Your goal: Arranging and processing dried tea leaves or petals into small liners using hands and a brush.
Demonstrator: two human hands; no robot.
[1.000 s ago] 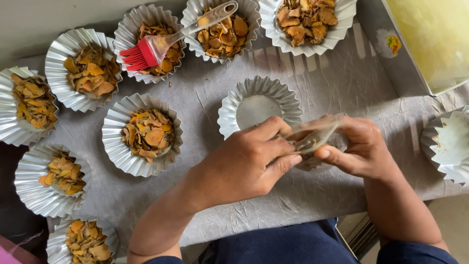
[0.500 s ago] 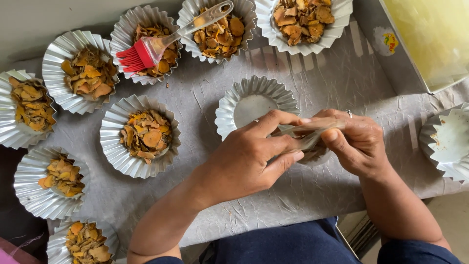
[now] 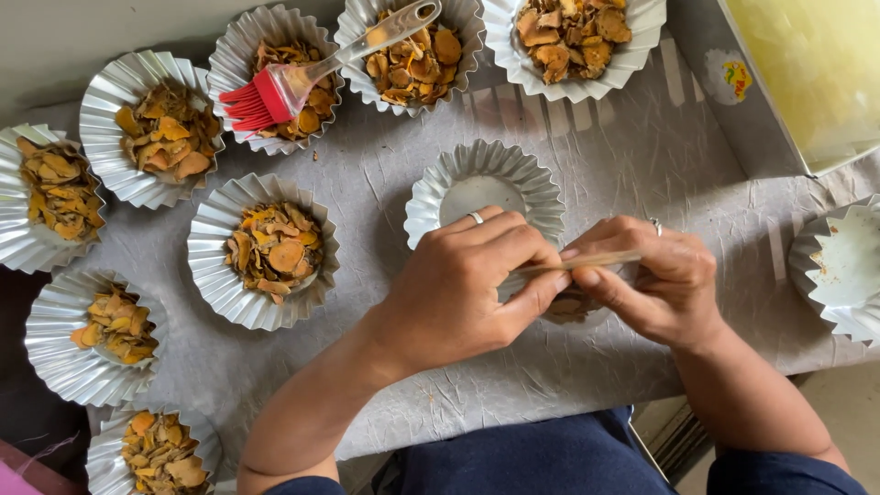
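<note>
My left hand [image 3: 467, 289] and my right hand [image 3: 655, 289] meet at the middle of the grey cloth [image 3: 642, 156]. Both pinch a small see-through packet [image 3: 587, 263] held flat between the fingertips, with brownish pieces showing under it. Just behind the left hand sits an empty fluted foil cup [image 3: 483, 186]. Left of that stands a foil cup filled with orange-brown dried slices [image 3: 270, 249].
Several more filled foil cups ring the left and back [image 3: 156, 137] [image 3: 573, 41]. A red silicone brush [image 3: 302, 78] lies across two back cups. Stacked empty cups [image 3: 839, 266] stand at the right edge. A grey tray with yellow content [image 3: 816, 73] occupies the back right.
Both hands have drawn closer together and the packet now lies flatter and thinner between the fingertips. The view shifted slightly.
</note>
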